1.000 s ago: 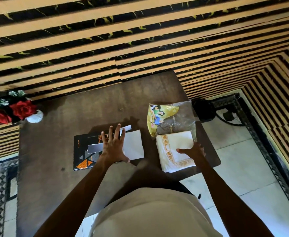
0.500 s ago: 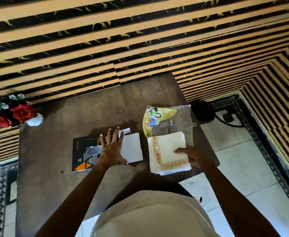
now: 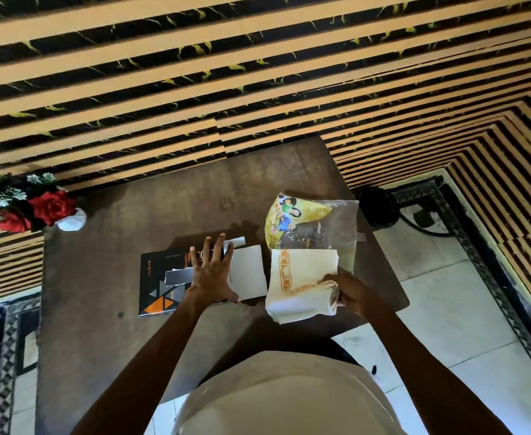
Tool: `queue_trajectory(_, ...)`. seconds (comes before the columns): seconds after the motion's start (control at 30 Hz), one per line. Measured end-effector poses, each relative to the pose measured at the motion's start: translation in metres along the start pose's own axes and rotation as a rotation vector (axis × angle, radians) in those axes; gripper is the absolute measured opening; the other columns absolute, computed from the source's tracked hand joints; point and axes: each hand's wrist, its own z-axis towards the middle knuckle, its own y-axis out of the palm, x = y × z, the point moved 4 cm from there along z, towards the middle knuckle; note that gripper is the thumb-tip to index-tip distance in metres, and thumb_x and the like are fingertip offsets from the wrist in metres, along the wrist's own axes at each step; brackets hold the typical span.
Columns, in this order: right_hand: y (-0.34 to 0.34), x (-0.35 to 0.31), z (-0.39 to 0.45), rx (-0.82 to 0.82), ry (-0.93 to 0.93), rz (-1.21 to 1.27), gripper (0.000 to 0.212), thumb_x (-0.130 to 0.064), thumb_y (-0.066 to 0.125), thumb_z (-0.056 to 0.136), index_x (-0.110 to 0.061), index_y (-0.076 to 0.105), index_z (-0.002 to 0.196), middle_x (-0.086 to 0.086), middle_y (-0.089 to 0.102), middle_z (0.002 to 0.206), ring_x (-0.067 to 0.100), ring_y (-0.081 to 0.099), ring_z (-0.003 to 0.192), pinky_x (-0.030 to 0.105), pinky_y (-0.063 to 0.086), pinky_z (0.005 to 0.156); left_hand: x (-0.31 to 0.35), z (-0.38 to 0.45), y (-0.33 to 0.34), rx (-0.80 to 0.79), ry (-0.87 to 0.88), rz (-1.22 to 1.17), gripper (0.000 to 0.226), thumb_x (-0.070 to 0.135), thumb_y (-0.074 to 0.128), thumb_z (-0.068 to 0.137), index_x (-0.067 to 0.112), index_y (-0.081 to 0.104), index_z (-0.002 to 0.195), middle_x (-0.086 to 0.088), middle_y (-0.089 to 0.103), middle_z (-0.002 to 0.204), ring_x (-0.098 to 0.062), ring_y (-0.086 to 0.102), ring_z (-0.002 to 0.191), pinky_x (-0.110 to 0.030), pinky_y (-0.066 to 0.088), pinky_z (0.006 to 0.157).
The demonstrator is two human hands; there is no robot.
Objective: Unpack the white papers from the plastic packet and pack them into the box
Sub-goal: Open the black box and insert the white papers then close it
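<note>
Right hand [image 3: 349, 293] pinches white papers [image 3: 301, 284] at table [image 3: 100, 309] near edge; left hand [image 3: 210, 271] flat, open, holding nothing, on box [image 3: 163, 287]. Loose pinch could spill the stack.

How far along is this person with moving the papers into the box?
Done: the white papers lie outside the plastic packet, and one white sheet already lies at the black box. In hand: the right hand grips the stack's corner while the left hand presses flat on the box. Left: carrying that stack across into the box.
</note>
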Motion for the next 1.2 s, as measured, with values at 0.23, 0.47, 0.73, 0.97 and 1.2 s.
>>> queue_trajectory(0.23, -0.001, -0.033, -0.036, -0.066, -0.15, 0.231, 0.017, -0.002, 0.056, 0.091, -0.007, 0.063, 0.106, 0.01, 0.077, 0.084, 0.023, 0.075, 0.074, 0.034, 0.062, 0.064, 0.005, -0.001, 0.001, 0.027, 0.01, -0.033, 0.134, 0.074, 0.074, 0.054, 0.02, 0.004, 0.155, -0.011, -0.005, 0.164, -0.04, -0.004, 0.15, -0.066, 0.001, 0.114)
queue_trajectory(0.47, 0.041, -0.027, -0.01, 0.257, -0.345, 0.296, 0.051, 0.0, 0.031, 0.093, -0.018, 0.068, 0.064, -0.002, 0.058, 0.037, 0.007, 0.055, 0.032, 0.018, 0.043, 0.037, -0.001, -0.004, -0.001, 0.106, 0.06, -0.265, 0.128, 0.061, 0.083, 0.054, 0.016, 0.016, 0.154, -0.011, 0.011, 0.163, -0.04, 0.001, 0.15, -0.066, -0.005, 0.113)
queue_trajectory(0.73, 0.059, -0.009, 0.04, -0.129, -0.136, -0.18, 0.04, 0.006, 0.053, 0.087, -0.008, 0.062, 0.124, 0.008, 0.074, 0.088, 0.017, 0.07, 0.069, 0.023, 0.052, 0.05, -0.01, 0.0, 0.0, 0.016, 0.143, -0.301, 0.141, 0.062, 0.086, 0.046, 0.015, 0.008, 0.155, -0.008, 0.0, 0.163, -0.036, -0.01, 0.149, -0.067, -0.011, 0.11)
queue_trajectory(0.97, 0.068, -0.023, 0.054, -0.072, -0.121, -0.248, 0.023, -0.015, 0.049, 0.097, -0.016, 0.065, 0.113, 0.012, 0.071, 0.102, 0.035, 0.067, 0.096, 0.048, 0.056, 0.084, -0.015, 0.0, -0.006, -0.071, 0.176, -0.383, 0.139, 0.054, 0.087, 0.051, 0.02, 0.002, 0.155, -0.003, -0.011, 0.163, -0.03, -0.023, 0.147, -0.062, -0.019, 0.11)
queue_trajectory(1.2, 0.085, -0.028, 0.067, -0.032, -0.084, -0.007, 0.02, -0.017, 0.052, 0.095, -0.018, 0.064, 0.111, 0.005, 0.069, 0.089, 0.023, 0.065, 0.082, 0.037, 0.056, 0.071, -0.029, -0.004, -0.004, 0.015, 0.168, -0.571, 0.122, 0.062, 0.079, 0.057, 0.029, 0.012, 0.153, -0.006, 0.0, 0.164, -0.026, -0.01, 0.151, -0.054, -0.018, 0.113)
